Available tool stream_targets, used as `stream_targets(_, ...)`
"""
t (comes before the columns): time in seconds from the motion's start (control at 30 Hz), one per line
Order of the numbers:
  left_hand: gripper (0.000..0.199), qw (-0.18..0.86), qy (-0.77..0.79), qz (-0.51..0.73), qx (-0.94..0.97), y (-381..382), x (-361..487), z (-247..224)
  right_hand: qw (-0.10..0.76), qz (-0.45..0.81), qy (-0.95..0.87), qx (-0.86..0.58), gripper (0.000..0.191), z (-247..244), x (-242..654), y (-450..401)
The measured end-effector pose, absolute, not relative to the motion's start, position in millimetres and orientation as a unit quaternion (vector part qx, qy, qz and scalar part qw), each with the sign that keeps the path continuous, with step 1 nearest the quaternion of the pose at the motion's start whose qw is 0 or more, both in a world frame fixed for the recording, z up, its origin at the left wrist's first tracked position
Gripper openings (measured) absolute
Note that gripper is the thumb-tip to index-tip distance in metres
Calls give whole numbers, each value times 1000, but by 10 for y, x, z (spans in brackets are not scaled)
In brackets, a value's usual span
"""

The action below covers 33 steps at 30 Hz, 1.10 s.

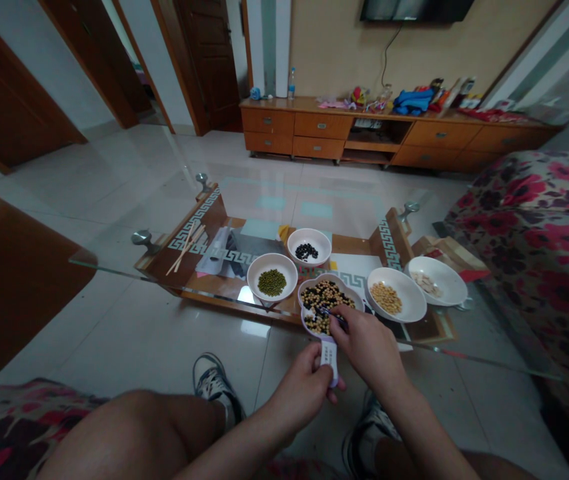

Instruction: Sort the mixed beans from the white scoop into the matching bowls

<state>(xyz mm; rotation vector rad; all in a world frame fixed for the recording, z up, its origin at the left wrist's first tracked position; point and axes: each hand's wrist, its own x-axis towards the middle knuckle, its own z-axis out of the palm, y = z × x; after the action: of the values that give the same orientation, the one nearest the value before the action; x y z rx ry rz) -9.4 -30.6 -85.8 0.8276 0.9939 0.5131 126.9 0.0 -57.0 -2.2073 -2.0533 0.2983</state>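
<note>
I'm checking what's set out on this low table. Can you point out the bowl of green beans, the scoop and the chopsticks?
bowl of green beans (272, 261): head view, on the white inner wall.
scoop (332, 355): head view, on the white handle.
chopsticks (185, 250): head view, on the middle of the pair.

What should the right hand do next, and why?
Probably the right hand should move one black bean from the handled scoop to the white bowl of black beans, since the scoop holds black and yellow beans mixed.

A purple-rimmed white plastic scoop (329, 360) holds black and tan beans (322, 299); the fabric sofa (539, 220) shows crimson flowers.
</note>
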Motion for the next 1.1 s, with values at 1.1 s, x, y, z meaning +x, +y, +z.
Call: stream_targets(1.1, 36, 768, 463, 226, 381, -284, -94, -798, 83, 103, -680, -721, 27, -532, 1272, -21)
